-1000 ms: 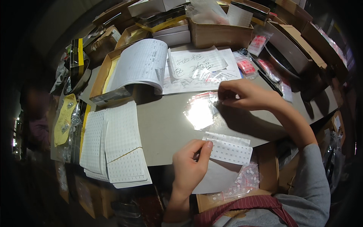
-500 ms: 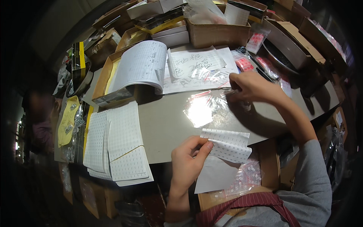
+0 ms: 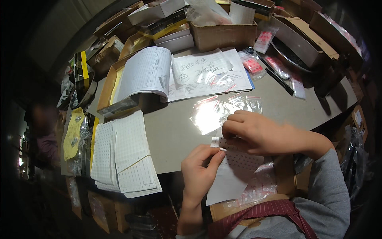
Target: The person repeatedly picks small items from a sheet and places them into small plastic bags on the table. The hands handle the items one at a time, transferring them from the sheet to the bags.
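A sheet of small printed labels (image 3: 243, 162) hangs over the table's front edge, its lower part plain white. My left hand (image 3: 201, 172) pinches its left edge between thumb and fingers, where a small white strip sticks up at the thumb tip. My right hand (image 3: 254, 133) is bent over the sheet's upper part with curled fingers. Its fingertips are hidden, so what they pinch does not show. Just beyond lie several small clear zip bags (image 3: 234, 104), some washed out by glare.
Stacks of label sheets (image 3: 133, 159), one banded, lie at the left. Behind are an open booklet (image 3: 145, 75) in a carton, handwritten papers (image 3: 203, 67), a black pen (image 3: 279, 81) and cardboard boxes (image 3: 223, 36). A bag of small white rings (image 3: 258, 185) lies near my lap.
My right hand has come back from the zip bags at the far right to the label sheet. The sheet's folded upper part now lies flatter. My left hand keeps its hold.
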{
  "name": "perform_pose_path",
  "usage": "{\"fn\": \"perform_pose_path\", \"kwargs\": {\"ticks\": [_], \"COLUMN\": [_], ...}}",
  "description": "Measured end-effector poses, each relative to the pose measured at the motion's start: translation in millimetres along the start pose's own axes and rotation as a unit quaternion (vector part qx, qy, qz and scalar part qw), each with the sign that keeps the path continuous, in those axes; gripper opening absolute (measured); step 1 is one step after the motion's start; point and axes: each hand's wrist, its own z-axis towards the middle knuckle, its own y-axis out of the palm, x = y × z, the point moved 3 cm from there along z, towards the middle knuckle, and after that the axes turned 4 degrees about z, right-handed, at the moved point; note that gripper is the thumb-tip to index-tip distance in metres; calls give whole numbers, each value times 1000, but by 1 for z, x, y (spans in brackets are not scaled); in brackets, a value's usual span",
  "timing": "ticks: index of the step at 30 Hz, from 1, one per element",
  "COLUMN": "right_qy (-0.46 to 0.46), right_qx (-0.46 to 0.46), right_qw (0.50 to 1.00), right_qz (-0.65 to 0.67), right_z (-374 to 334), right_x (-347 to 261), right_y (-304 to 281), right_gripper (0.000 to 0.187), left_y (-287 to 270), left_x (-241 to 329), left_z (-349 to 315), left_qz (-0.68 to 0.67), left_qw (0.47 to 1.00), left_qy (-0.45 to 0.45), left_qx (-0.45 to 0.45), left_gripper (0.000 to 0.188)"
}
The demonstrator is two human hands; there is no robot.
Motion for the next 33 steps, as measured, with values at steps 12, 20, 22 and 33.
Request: {"fn": "perform_pose_path", "kwargs": {"ticks": [12,20,22,33], "right_qy": [253,287,313,117], "right_qx": [-23,-19,-54,6], "right_qw": [960,956,943,993], "right_qz": [121,-64,-103,12], "right_z": [-25,-35,-39,6], "right_x": [92,85,74,95], "right_y": [-65,-57,-63,-38], "right_gripper": [23,28,28,17], "left_y": [1,1,1,-1], "left_x": [-3,-1,-1,-3], "left_z": [1,0,-1,-1], "left_qz": [12,-23,-26,-42], "left_qw": [1000,999,999,998], "left_qy": [-22,-35,-37,-35], "left_qx": [-1,9,7,7], "left_gripper": [9,10,10,10]}}
